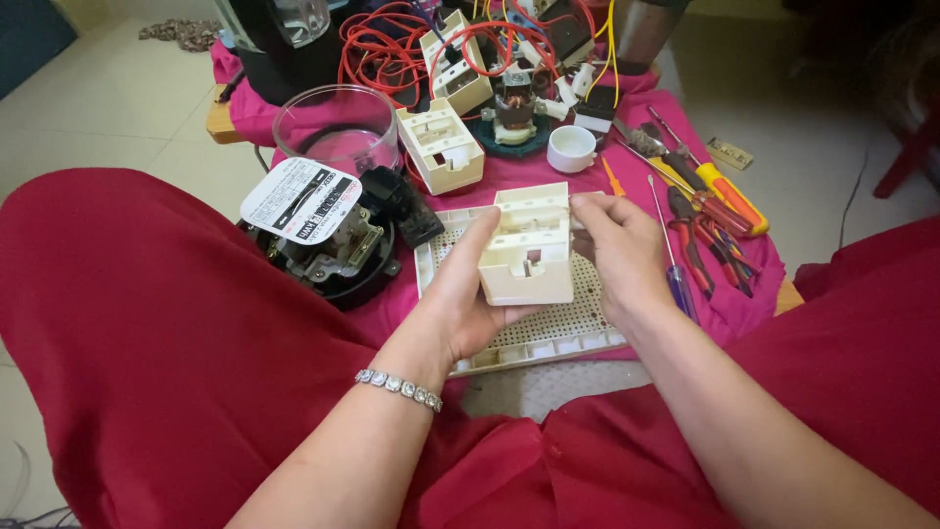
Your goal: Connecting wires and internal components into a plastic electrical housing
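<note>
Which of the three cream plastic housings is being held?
The nearest cream housing, gripped between the left hand and right hand; the other two housings lie untouched on the pink cloth.

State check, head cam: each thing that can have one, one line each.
Cream housing: held up in both hands, off the table.
Left hand: gripping the housing.
Right hand: gripping the housing.
Perforated panel: lying flat.
Second housing: resting, untouched.
Screwdrivers: lying loose.

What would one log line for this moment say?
left hand: holds cream plastic housing | right hand: pinches its top edge | below: perforated tray
</note>
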